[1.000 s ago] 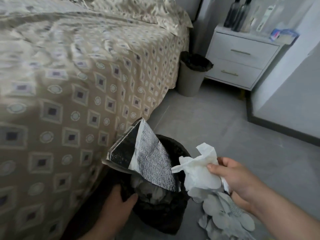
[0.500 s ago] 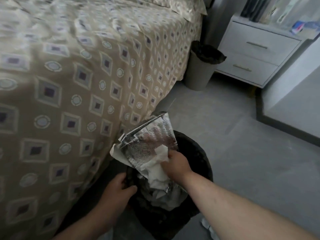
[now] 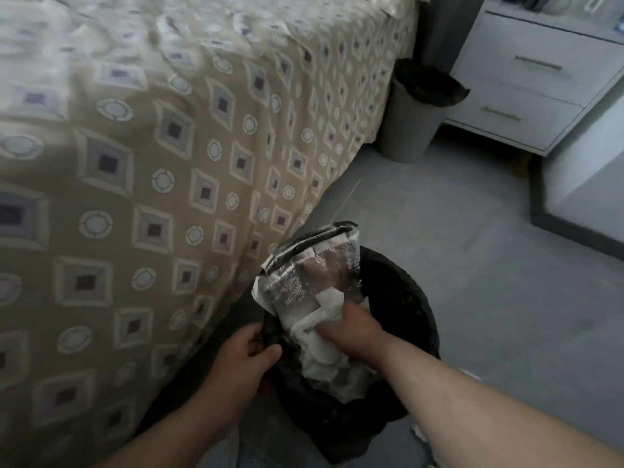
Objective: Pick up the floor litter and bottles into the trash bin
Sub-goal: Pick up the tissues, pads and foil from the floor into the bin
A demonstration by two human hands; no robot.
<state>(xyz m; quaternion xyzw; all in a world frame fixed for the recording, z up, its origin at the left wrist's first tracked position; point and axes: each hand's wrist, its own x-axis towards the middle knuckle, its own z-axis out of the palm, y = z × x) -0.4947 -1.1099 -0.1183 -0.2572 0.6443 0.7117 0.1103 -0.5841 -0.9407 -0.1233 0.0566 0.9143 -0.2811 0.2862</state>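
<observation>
The bed [image 3: 152, 163] fills the left and upper part of the frame, covered in a tan spread with diamond and circle shapes. Gray floor [image 3: 472, 265] runs along the right. A white nightstand [image 3: 533, 89] sits upper right with a gray bin [image 3: 412, 119] just beside it. At bottom center is the black-lined trash bin [image 3: 405, 298], a silvery foil bag [image 3: 304, 282] poking out of it. The left hand [image 3: 243, 359] has its grip closed on the rim. The right hand [image 3: 354, 329] is pushing white tissue [image 3: 320, 336] inside, grip closed on it. No readable writing anywhere.
</observation>
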